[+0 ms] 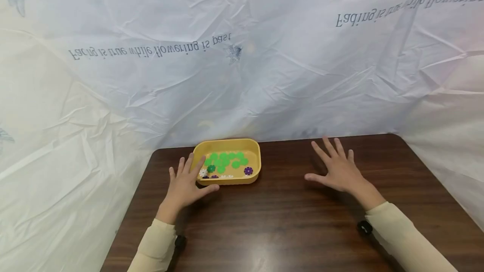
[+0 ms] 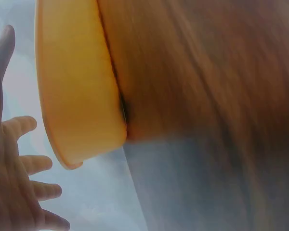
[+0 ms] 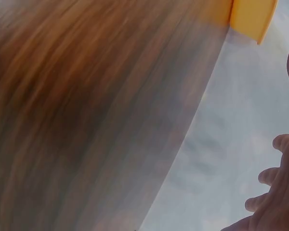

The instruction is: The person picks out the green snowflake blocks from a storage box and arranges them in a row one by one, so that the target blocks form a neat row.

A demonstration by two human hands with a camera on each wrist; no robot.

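A yellow tray (image 1: pixel 227 181) stands near the back edge of the table, left of the middle. Inside lie several light green flower-shaped discs (image 1: pixel 223 158), a dark green one (image 1: pixel 211 168), a purple one (image 1: pixel 248 171) and some white ones (image 1: pixel 203 172). My left hand (image 1: pixel 185 186) is spread beside the tray's left front corner, its fingers overlapping the rim in the head view; it holds nothing. In the left wrist view the tray's outer wall (image 2: pixel 77 82) is close to the spread fingers. My right hand (image 1: pixel 340 171) hovers with fingers spread above the table's right part, apart from the tray and holding nothing.
The dark brown wooden table (image 1: pixel 280 217) has rounded back corners. A pale, wrinkled cloth (image 1: pixel 242 74) with printed lettering hangs directly behind it and along the sides. Each wrist wears a small black device (image 1: pixel 364 227).
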